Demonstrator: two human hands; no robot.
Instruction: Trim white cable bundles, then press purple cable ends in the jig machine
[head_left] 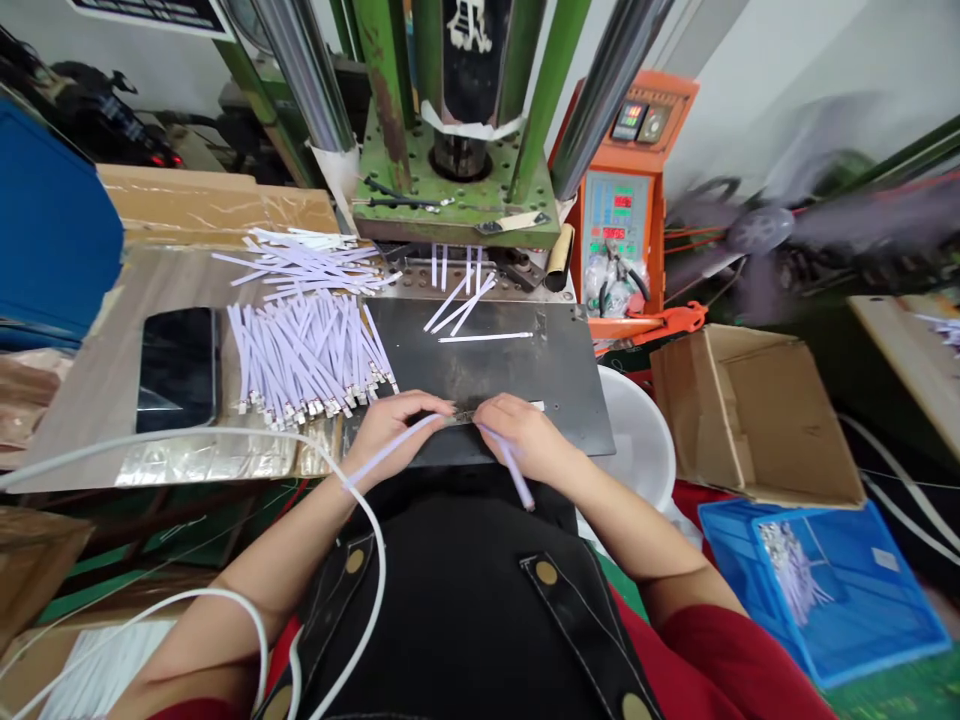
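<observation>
Near the front edge of the dark metal plate (495, 368), my left hand (394, 432) pinches a pale purple strip (390, 447) that trails down to the left. My right hand (521, 432) is closed on another purple strip (516, 472), whose end hangs below the palm. Between the fingertips of both hands lies a small metallic piece (463, 417), too small to make out. Several loose strips (486, 337) rest on the plate beyond my hands. A large pile of purple strips (304, 350) with metal ends lies to the left.
A green press (480, 235) stands behind the plate, with strips under its head. A black phone (178, 370) lies at the left. White cable loops cross before my left arm. At the right are an orange control box (619, 215), a white bucket (637, 430), a carton (787, 420) and a blue crate (885, 600).
</observation>
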